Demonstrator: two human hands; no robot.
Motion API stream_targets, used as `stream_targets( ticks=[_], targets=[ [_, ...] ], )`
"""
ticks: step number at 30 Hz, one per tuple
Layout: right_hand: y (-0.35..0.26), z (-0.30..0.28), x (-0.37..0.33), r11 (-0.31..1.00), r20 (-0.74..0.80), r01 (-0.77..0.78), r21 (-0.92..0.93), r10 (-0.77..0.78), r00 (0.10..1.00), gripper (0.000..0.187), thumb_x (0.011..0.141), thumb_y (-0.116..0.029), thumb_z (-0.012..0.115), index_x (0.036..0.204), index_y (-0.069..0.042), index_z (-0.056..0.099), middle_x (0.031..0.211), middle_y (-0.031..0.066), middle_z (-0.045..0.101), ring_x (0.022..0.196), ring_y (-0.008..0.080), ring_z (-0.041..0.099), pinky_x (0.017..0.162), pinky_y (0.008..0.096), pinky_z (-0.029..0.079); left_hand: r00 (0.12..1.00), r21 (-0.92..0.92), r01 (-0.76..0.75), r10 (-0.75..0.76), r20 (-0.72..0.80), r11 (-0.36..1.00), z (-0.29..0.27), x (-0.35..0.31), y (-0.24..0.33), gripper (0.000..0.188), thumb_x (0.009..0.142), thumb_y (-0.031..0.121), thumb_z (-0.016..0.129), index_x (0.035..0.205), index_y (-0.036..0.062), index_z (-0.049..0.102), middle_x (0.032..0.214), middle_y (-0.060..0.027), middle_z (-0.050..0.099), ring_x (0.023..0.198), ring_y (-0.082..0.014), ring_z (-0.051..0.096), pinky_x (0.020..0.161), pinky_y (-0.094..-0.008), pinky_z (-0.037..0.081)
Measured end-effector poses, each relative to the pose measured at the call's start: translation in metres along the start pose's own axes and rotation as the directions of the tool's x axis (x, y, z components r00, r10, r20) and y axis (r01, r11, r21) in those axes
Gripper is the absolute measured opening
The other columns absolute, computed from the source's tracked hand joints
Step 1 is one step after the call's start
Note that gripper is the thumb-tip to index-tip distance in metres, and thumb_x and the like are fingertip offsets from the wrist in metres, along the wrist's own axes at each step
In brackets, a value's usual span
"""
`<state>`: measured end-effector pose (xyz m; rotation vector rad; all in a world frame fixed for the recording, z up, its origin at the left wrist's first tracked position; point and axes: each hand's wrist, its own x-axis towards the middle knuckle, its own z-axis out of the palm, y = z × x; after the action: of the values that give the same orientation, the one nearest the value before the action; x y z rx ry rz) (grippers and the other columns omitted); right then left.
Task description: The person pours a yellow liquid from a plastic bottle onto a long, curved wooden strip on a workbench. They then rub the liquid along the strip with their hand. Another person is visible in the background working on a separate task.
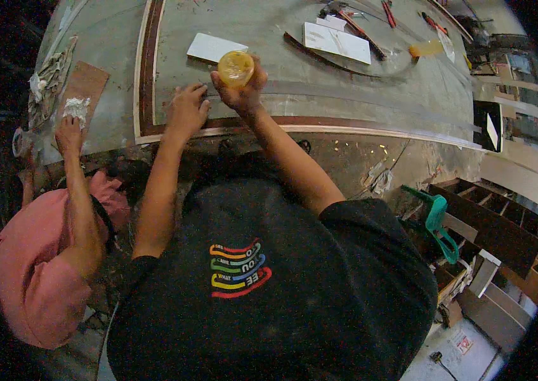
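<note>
My right hand grips a plastic bottle with something yellow in it, raised over the grey worktop with its round base toward me. Its nozzle or cap is hidden. Beside it, my left hand lies on the worktop with fingers extended, holding nothing, just inside the dark brown border strip along the near edge. Partly behind the bottle is a white rectangular piece.
At left, a co-worker in pink touches white material on a brown board. A white panel, a curved dark strip, another yellowish bottle and hand tools lie farther right. A green plastic chair stands below right.
</note>
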<state>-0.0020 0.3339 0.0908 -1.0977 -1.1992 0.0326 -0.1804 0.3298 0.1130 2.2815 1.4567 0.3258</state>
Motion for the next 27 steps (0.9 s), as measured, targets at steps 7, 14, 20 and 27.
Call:
stream_targets(
  ticks=[7,14,20,27],
  targets=[
    [0.064,-0.072,0.009,0.738,0.094,0.282,-0.613,-0.286,0.953,0.077,0.076,-0.034,0.090,0.133,-0.006,0.046,0.113,0.0133,0.060,0.104,0.0293,0.059,0.085,0.0417,0.052,0.998,0.024,-0.017,0.016,0.064,1.000,-0.004,0.005,0.012,0.050,0.094,0.030,0.064,0.138,0.0066,0.058,0.142,-0.0134,0.057,0.129,-0.0362,0.056,0.123,-0.0572,0.024],
    [0.068,-0.115,0.034,0.981,-0.220,-0.171,-0.093,0.148,0.964,0.075,0.074,-0.032,0.092,0.129,-0.005,0.049,0.108,0.0115,0.064,0.089,0.0264,0.065,0.080,0.0386,0.055,0.999,0.037,-0.040,0.040,0.003,0.999,0.006,0.006,0.016,0.052,0.094,0.031,0.064,0.138,0.0042,0.055,0.144,-0.0157,0.052,0.134,-0.0374,0.051,0.123,-0.0608,0.020],
    [0.027,-0.035,0.020,0.966,0.129,0.141,-0.217,-0.114,0.985,0.068,0.079,-0.036,0.088,0.126,0.000,0.054,0.115,0.0174,0.059,0.097,0.0267,0.063,0.079,0.0386,0.052,0.998,0.016,-0.013,0.012,0.065,1.000,0.000,0.002,0.012,0.056,0.094,0.034,0.067,0.140,0.0062,0.052,0.145,-0.0152,0.052,0.134,-0.0383,0.051,0.123,-0.0600,0.020],
    [0.026,-0.006,0.010,0.964,0.017,-0.246,-0.103,0.249,0.968,0.081,0.073,-0.038,0.092,0.131,-0.004,0.047,0.116,0.0129,0.062,0.101,0.0279,0.064,0.087,0.0399,0.053,0.987,0.179,0.155,-0.159,0.006,0.972,0.015,0.032,0.041,0.054,0.089,0.041,0.073,0.126,0.0049,0.058,0.125,-0.0164,0.061,0.121,-0.0388,0.059,0.120,-0.0572,0.029]
  ],
)
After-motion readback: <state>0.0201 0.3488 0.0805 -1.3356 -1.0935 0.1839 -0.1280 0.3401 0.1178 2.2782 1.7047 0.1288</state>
